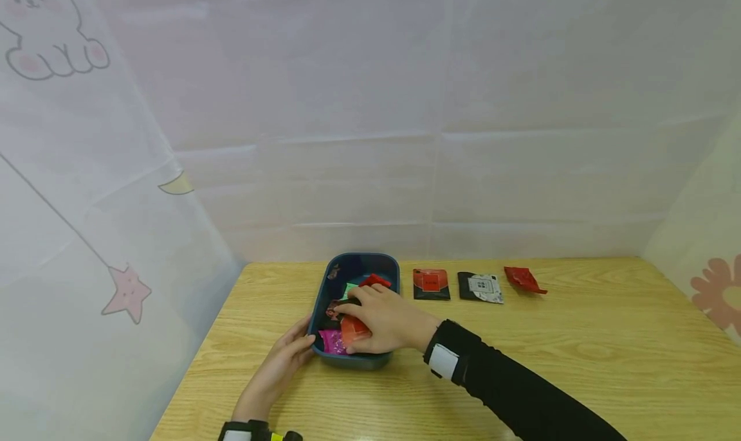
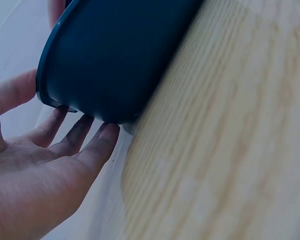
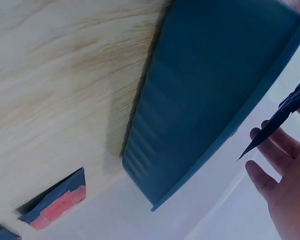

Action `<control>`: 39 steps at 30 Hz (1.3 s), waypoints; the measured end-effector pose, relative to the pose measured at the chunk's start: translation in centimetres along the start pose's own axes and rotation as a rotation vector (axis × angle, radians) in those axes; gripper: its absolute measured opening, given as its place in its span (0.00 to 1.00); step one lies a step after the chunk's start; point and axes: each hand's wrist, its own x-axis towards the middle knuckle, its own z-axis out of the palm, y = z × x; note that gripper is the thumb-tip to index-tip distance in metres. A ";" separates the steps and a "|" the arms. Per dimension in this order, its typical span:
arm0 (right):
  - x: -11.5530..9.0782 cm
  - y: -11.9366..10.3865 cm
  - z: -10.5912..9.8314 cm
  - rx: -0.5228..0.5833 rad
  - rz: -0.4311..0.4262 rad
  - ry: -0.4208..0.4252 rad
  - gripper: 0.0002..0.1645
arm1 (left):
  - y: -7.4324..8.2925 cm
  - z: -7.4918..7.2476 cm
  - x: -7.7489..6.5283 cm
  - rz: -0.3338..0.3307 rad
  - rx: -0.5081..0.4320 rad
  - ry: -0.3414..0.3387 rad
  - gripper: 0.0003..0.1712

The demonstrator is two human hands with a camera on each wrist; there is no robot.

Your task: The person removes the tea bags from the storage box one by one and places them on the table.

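Note:
A dark blue plastic bin (image 1: 360,362) stands on the table with several small packets in it. At its near left corner my left hand (image 1: 289,348) holds the bin, thumb by the rim and fingertips against the outer wall (image 2: 105,75). Over the bin's opening, my right hand (image 1: 384,319) grips an orange and black sachet (image 1: 354,330), whose dark side (image 3: 280,117) shows in the right wrist view. Beneath and around that hand lie a pink packet (image 1: 332,342), a green packet (image 1: 349,289) and a red packet (image 1: 375,279). The hand partly hides the bin's contents.
To the bin's right, in a row near the table's back edge, lie a red and black sachet (image 1: 431,283), a black and white sachet (image 1: 482,287) and a crumpled red packet (image 1: 524,279). A pale sheet (image 1: 347,107) hangs behind the wooden table (image 1: 579,338).

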 end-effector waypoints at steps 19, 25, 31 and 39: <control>-4.4 4.9 -1.1 0.138 -0.002 0.061 0.43 | 0.1 0.2 -0.1 0.002 -0.006 0.013 0.39; -6.7 7.4 -1.2 0.167 0.044 0.062 0.44 | 0.1 0.1 -0.2 0.004 0.007 0.020 0.39; -8.9 10.0 -0.9 0.138 0.075 0.073 0.47 | 0.0 0.0 -0.2 0.007 0.009 0.030 0.39; -12.9 13.2 -1.0 0.093 0.177 0.051 0.44 | -0.3 0.0 -0.4 0.010 0.005 0.012 0.39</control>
